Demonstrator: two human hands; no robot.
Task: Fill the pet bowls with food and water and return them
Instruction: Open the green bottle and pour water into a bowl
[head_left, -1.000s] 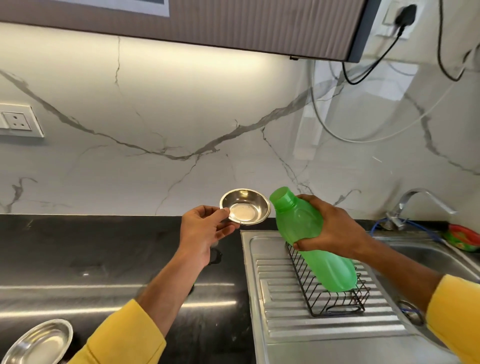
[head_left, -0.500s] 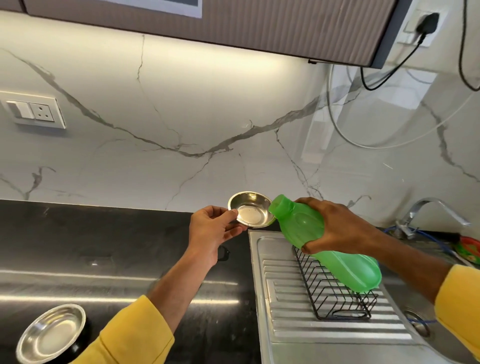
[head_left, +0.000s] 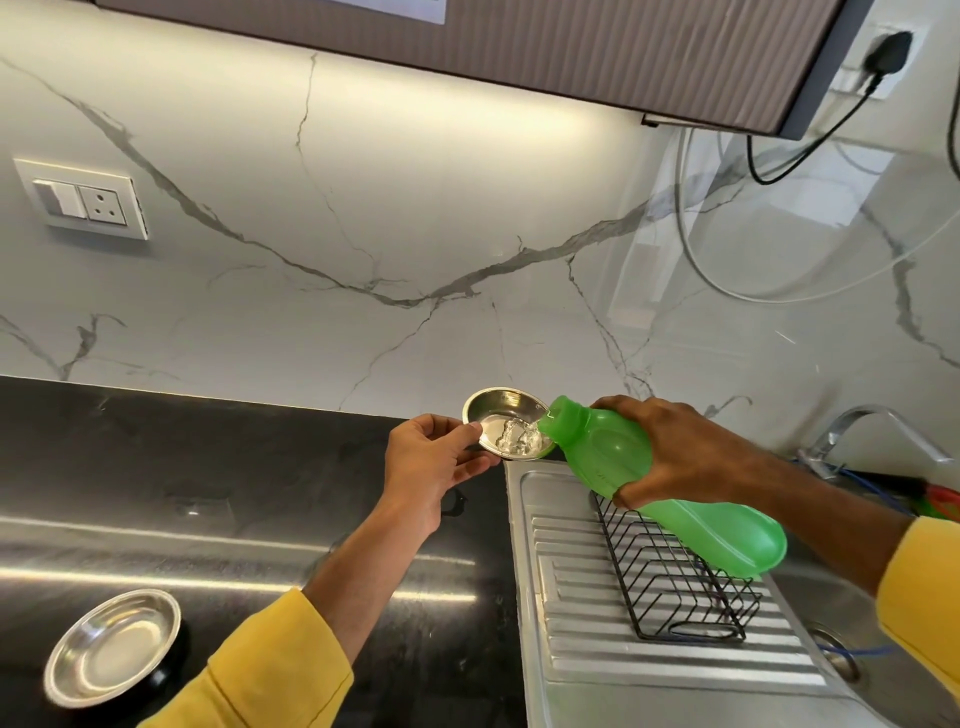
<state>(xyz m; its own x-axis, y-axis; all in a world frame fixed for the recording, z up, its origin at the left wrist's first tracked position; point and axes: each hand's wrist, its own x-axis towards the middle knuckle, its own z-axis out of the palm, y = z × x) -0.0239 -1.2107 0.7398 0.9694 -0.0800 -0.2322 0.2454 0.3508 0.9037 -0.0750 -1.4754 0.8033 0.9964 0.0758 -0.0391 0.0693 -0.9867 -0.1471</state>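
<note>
Above the ribbed steel drainboard (head_left: 675, 660), the right hand (head_left: 675, 447) grips a green plastic bottle (head_left: 670, 493), mouth leftward, pouring water into a small steel bowl (head_left: 498, 410) pinched by the left hand (head_left: 431, 467); a black wire rack (head_left: 675, 582) sits beneath.

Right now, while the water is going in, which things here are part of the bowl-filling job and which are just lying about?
In the job:
- small steel bowl, held by the left hand, taking water
- green bottle, tipped by the right hand
- second steel bowl, on the black counter

Lying about:
- wire rack on the drainboard
- tap
- wall socket
</note>
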